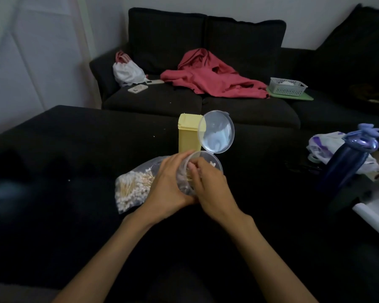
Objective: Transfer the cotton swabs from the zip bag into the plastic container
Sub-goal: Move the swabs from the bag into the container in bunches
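A clear round plastic container [217, 164] sits on the dark surface, its hinged lid [217, 131] standing open behind it. My left hand [169, 182] wraps around the container's left side and holds it. My right hand [208, 182] has its fingertips inside the container's mouth, pinching a bunch of cotton swabs [190, 173]. Left of my hands lies the clear zip bag [132, 189], still holding several wooden-stick swabs with white tips.
A yellow plastic box [188, 134] stands just behind the container. A dark blue bottle [346, 165] and a white plastic bag [328, 143] sit at the right. Behind is a dark sofa with a red garment [210, 77], phones and a white basket [287, 85].
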Motion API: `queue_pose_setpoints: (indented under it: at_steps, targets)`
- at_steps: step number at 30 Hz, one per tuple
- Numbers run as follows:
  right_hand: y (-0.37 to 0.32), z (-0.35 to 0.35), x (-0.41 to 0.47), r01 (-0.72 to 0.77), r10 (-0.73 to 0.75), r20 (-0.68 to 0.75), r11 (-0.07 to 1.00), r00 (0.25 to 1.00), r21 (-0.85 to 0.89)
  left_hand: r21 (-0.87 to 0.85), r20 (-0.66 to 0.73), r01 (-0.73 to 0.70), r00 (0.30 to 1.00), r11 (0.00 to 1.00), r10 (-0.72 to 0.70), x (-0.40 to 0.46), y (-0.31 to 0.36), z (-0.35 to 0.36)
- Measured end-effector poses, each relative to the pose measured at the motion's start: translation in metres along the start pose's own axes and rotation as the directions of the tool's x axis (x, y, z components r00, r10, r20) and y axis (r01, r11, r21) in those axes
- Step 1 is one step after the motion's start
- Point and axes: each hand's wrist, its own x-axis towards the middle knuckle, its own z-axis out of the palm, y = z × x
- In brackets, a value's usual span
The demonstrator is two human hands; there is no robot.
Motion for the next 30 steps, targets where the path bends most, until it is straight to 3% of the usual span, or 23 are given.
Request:
queue_pose_setpoints:
  at_steps: [5, 9, 12, 16, 19, 22, 30]
  targets:
    - [0.000, -0.018, 0.004, 0.018, -0.005, 0.216, 0.998, 0.976, -0.060, 0.059, 0.022, -0.008, 1.000, 0.998, 0.007, -0.004, 0.001, -0.004]
    - [0.001, -0.035, 0.011, -0.084, 0.142, 0.356, 0.981, 0.924, -0.173, 0.055, 0.053, 0.013, 0.998, 0.998, -0.016, -0.004, 0.001, 0.000]
    - [-0.002, -0.036, 0.014, -0.128, 0.245, 0.309, 0.927, 0.919, -0.353, 0.065, 0.060, -0.022, 0.998, 0.998, 0.018, -0.003, 0.002, 0.004]
    - [-0.006, -0.022, 0.011, -0.130, 0.250, 0.214, 0.881, 0.944, -0.456, 0.074, 0.081, -0.007, 0.997, 0.997, 0.001, -0.002, -0.005, 0.013]
    - [-0.006, -0.030, 0.012, -0.113, 0.236, 0.338, 0.931, 0.911, -0.346, 0.041, 0.063, -0.011, 0.998, 0.999, 0.008, -0.003, -0.006, 0.011]
    - [-0.007, -0.050, 0.017, -0.208, 0.266, 0.466, 0.963, 0.844, -0.173, -0.017, 0.062, -0.022, 0.998, 1.000, 0.023, -0.005, -0.004, 0.003]
    - [-0.013, -0.066, 0.015, -0.217, 0.235, 0.372, 0.972, 0.898, -0.089, -0.014, 0.056, -0.028, 0.998, 0.999, 0.029, -0.003, -0.001, 0.002]
